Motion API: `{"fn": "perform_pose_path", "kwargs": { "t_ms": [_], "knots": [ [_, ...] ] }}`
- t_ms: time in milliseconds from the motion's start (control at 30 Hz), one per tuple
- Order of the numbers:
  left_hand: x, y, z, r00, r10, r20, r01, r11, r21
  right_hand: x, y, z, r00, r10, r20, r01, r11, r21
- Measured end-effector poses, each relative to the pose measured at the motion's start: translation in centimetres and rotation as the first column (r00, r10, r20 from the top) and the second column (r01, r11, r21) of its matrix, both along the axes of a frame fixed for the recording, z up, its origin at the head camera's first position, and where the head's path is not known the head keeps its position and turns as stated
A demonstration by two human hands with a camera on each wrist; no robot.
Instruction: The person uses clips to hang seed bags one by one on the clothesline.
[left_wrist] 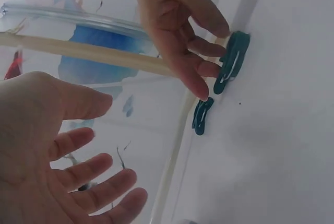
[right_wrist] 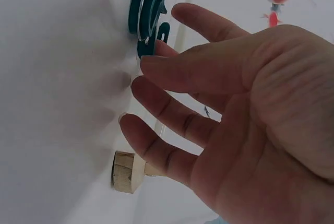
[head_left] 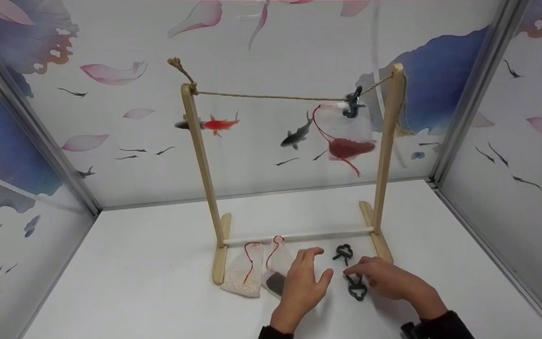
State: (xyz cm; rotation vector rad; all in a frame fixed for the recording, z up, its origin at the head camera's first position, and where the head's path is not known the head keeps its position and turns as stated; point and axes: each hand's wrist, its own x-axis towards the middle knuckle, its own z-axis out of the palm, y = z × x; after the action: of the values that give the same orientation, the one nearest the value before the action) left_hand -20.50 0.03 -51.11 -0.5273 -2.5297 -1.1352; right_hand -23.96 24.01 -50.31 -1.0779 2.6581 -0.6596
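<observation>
Two dark green clips lie on the white table: a far clip (head_left: 344, 252) and a near clip (head_left: 357, 288). My right hand (head_left: 386, 278) is at the near clip, thumb and a finger pinching its end; in the right wrist view the clip (right_wrist: 148, 10) is partly behind the fingertips. My left hand (head_left: 301, 287), fingers spread and holding nothing, hovers beside a mesh bag with dark contents (head_left: 275, 281) and partly hides it. Left of it lies a mesh bag with pale grains (head_left: 242, 278). A bag with red contents (head_left: 350, 148) hangs from a clip (head_left: 354, 102) on the rope (head_left: 271, 97).
A wooden frame with a left post (head_left: 201, 165) and right post (head_left: 386, 150) stands behind the hands, joined low down by a white rod (head_left: 299, 235). Printed panels (head_left: 261, 155) with fish and petals enclose the table (head_left: 134, 273) at the back and sides.
</observation>
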Motion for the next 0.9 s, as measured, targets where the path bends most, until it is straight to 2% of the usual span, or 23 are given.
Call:
{"fn": "perform_pose_path", "kwargs": {
  "t_ms": [100, 200, 467, 533, 633, 733, 900],
  "knots": [
    [0.4, 0.2, -0.5, 0.996, -0.020, 0.082, 0.027, 0.996, -0.085, 0.1, -0.3, -0.1, 1.000, -0.022, 0.021, 0.022, 1.000, 0.009],
    [0.6, 0.3, -0.8, 0.990, -0.035, 0.134, 0.052, 0.990, -0.131, 0.2, -0.5, -0.1, 0.998, -0.026, 0.052, 0.026, 1.000, 0.005],
    [0.6, 0.6, -1.3, 0.986, -0.053, 0.156, 0.083, 0.977, -0.194, 0.4, -0.8, 0.1, 0.986, -0.004, 0.164, 0.009, 1.000, -0.026],
    [0.6, 0.5, -1.3, 0.986, -0.052, 0.158, 0.085, 0.975, -0.207, 0.3, -0.9, 0.0, 0.987, -0.005, 0.159, 0.008, 1.000, -0.023],
    [0.4, 0.2, -0.9, 0.987, -0.062, 0.151, 0.092, 0.975, -0.200, 0.3, -1.1, 0.2, 0.997, -0.007, 0.075, 0.009, 1.000, -0.025],
    [0.3, -0.4, -0.2, 0.985, -0.082, 0.152, 0.107, 0.981, -0.163, 0.5, -1.5, 0.7, 0.998, -0.019, -0.058, 0.016, 0.998, -0.054],
    [0.3, -1.7, 1.6, 0.981, -0.151, 0.123, 0.158, 0.986, -0.051, 1.5, -2.5, 2.2, 0.964, -0.084, -0.253, 0.046, 0.987, -0.151]
  ]
}}
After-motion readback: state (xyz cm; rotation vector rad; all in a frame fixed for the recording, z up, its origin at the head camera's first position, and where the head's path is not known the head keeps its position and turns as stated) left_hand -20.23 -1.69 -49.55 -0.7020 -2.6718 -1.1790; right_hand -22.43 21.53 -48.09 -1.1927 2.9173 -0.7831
